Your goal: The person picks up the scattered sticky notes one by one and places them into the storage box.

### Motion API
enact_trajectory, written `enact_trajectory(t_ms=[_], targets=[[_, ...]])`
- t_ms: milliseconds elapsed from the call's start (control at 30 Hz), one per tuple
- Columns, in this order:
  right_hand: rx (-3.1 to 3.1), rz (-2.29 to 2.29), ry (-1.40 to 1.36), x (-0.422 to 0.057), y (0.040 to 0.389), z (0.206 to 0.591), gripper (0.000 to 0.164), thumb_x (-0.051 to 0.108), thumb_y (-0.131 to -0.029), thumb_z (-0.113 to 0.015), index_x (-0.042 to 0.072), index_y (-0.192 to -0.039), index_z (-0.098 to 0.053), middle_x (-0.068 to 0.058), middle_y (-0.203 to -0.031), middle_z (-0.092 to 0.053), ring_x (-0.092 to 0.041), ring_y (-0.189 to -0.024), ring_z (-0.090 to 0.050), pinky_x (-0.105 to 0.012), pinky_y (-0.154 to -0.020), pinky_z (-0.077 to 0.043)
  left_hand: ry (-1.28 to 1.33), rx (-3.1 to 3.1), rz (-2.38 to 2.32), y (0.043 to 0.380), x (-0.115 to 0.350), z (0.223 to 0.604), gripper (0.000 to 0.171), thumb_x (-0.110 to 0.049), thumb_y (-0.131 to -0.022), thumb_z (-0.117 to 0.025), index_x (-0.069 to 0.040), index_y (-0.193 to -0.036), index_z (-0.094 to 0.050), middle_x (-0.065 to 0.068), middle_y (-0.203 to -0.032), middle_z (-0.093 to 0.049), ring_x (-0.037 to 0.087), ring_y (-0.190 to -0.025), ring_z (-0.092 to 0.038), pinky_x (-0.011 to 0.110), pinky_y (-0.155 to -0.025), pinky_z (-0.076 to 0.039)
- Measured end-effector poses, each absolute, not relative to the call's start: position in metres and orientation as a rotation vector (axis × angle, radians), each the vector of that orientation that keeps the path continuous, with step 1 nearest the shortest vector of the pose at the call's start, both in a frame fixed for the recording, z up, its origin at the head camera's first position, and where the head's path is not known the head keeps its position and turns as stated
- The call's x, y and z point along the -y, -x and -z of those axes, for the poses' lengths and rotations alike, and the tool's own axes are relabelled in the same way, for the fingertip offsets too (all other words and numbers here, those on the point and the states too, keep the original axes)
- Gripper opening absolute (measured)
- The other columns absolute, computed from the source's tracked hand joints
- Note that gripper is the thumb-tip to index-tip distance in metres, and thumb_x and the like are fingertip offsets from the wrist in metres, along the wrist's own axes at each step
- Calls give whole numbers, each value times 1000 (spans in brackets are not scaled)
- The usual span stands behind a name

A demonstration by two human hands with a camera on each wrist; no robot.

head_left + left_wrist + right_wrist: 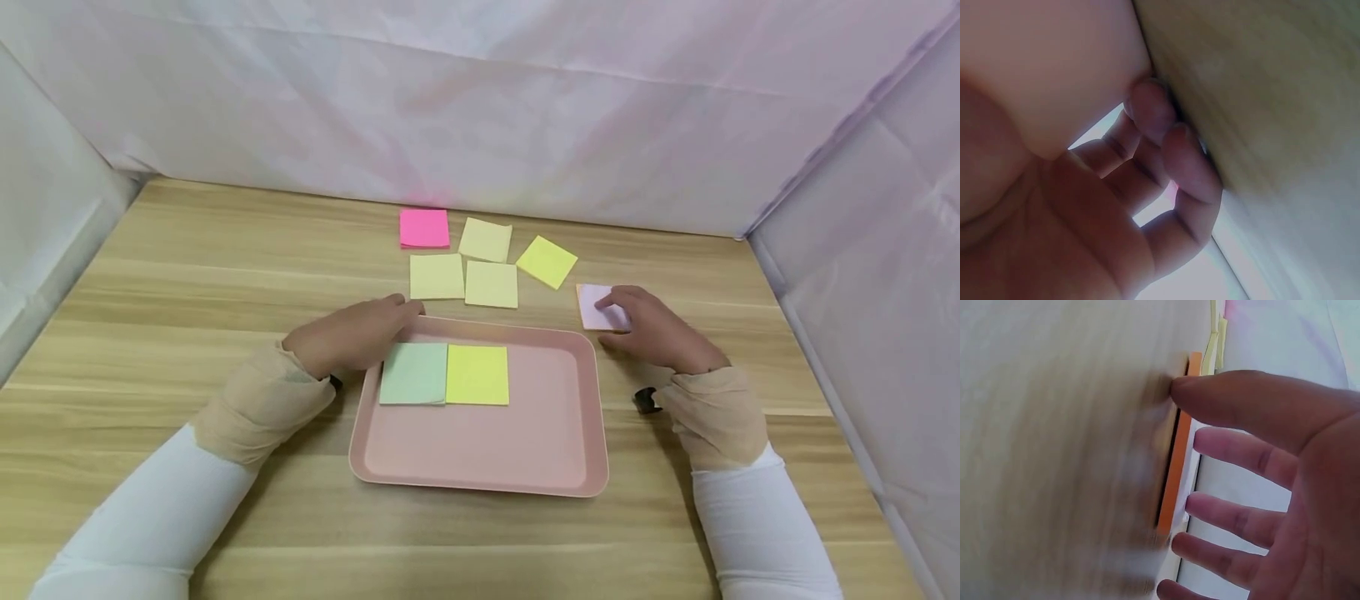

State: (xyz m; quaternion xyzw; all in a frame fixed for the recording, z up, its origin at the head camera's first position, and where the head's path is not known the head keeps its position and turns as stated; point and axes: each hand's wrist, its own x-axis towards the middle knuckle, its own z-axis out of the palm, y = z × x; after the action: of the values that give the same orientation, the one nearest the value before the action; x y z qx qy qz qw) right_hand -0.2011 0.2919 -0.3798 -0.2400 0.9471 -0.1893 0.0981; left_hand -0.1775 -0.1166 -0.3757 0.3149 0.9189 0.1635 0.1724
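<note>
A pink tray [480, 450] lies on the wooden table. Inside it, a mint-green sticky-note pad [413, 374] and a yellow sticky-note pad [477, 376] sit side by side along the far left. My left hand [360, 335] grips the tray's far-left corner; in the left wrist view its fingers [1175, 231] curl round the rim. Over on the right, my right hand [651, 327] is at a lilac sticky-note pad [591, 310] with an orange side [1177, 456]. Its thumb [1229, 397] is at the pad's near edge, and the other fingers reach over the top, spread and fairly straight.
Behind the tray lie a hot-pink pad [423, 228], several pale-yellow pads [491, 285] and a bright-yellow pad [547, 262] turned at an angle. White cloth walls [480, 108] stand at the table's back and sides.
</note>
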Motion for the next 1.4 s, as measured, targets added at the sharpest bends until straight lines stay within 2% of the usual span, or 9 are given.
enact_trajectory(t_ms=[133, 267, 367, 533, 733, 967, 1167, 1400], targets=[[-2824, 535, 725, -292, 201, 379, 38, 14, -74, -76, -5, -102, -59, -35, -132, -43, -43, -122, -36, -57, -101, -32, -890, -2617, -477, 177, 117, 375, 30, 5, -90, -43, -9, -116, -51, 9, -96, -54, 23, -81, -55, 41, -75, -51], [-2810, 526, 693, -292, 200, 379, 45, 20, -75, -77, -3, -107, -56, -28, -124, -50, -37, -106, -48, -52, -90, -43, -896, -2618, -490, 177, 117, 376, 25, 2, -93, -40, -9, -112, -51, 9, -95, -53, 23, -80, -55, 40, -75, -50], [-2783, 523, 679, -292, 199, 379, 46, 22, -76, -76, -2, -109, -54, -23, -114, -56, -33, -97, -51, -50, -85, -44, -908, -2601, -492, 177, 116, 378, 22, -1, -95, -38, -7, -112, -51, 10, -96, -53, 24, -81, -55, 42, -76, -51], [-2789, 524, 674, -291, 200, 377, 40, 15, -75, -74, -3, -107, -57, -27, -117, -56, -36, -109, -47, -54, -94, -39, -882, -2613, -497, 176, 117, 379, 22, -1, -96, -39, -9, -113, -50, 10, -97, -52, 24, -82, -54, 42, -77, -50], [-2785, 503, 655, -292, 199, 376, 49, 17, -77, -74, -3, -118, -58, -27, -121, -54, -39, -114, -42, -56, -96, -36, -843, -2586, -506, 174, 118, 380, 14, -8, -98, -38, -10, -106, -49, 8, -94, -52, 23, -78, -54, 38, -73, -49], [-2833, 476, 695, -292, 198, 376, 51, 18, -74, -75, -5, -117, -59, -27, -120, -56, -38, -115, -43, -55, -97, -37, -882, -2620, -491, 174, 117, 378, 20, -3, -96, -40, -8, -112, -50, 9, -96, -53, 24, -82, -54, 42, -76, -50], [-2860, 450, 744, -292, 197, 376, 51, 16, -73, -75, -10, -115, -60, -30, -124, -55, -40, -116, -45, -55, -98, -38, -873, -2612, -501, 174, 116, 378, 17, -6, -98, -38, -10, -109, -51, 9, -95, -52, 24, -80, -54, 41, -75, -50], [-2878, 443, 813, -291, 199, 374, 49, 12, -72, -76, -11, -112, -62, -32, -121, -57, -43, -110, -50, -56, -94, -42, -901, -2618, -498, 176, 117, 375, 15, -6, -98, -39, -9, -107, -51, 10, -93, -52, 24, -78, -54, 41, -74, -50]])
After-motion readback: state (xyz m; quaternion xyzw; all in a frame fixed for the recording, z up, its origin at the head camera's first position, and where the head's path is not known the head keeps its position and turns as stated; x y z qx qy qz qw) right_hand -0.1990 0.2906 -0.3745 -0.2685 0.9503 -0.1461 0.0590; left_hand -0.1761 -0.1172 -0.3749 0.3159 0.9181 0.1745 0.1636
